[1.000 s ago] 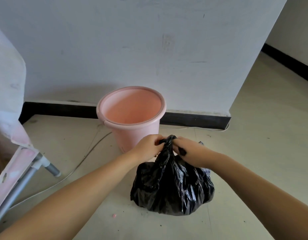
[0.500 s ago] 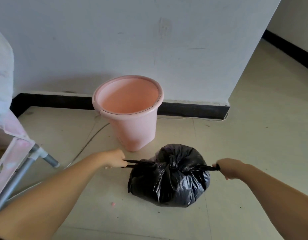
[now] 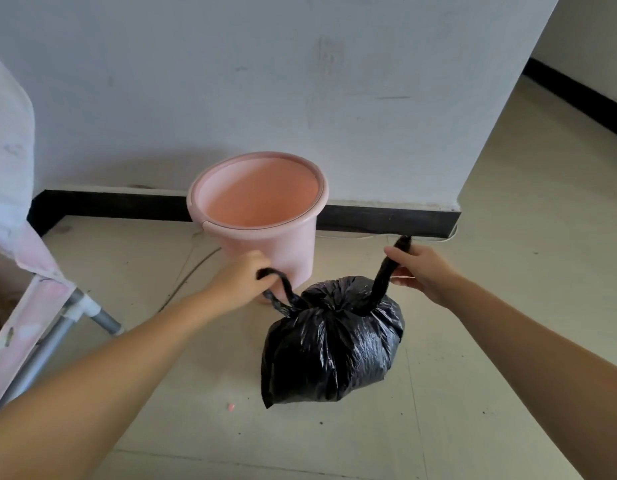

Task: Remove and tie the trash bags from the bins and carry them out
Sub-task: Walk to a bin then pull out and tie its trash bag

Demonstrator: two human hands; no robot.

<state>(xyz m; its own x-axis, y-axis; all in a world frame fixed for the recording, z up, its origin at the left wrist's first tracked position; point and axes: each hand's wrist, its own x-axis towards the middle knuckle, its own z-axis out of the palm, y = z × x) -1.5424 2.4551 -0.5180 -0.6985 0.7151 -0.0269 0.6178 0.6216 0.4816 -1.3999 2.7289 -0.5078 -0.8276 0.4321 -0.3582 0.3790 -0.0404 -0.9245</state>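
The crinkled black plastic trash bag (image 3: 331, 344) sits on the floor, just before the round pink plastic bin (image 3: 262, 220). The left hand (image 3: 241, 282) grips one twisted bag end; the right hand (image 3: 421, 271) curls around the other.

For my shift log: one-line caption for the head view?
Left hand and right hand each grip a twisted tail of the black trash bag on the floor before the empty pink bin.

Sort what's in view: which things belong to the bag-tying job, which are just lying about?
Job: black trash bag, pink bin, left hand and right hand, each gripping a twisted bag end.

Lying about: pink crumb, floor cable, folding frame.
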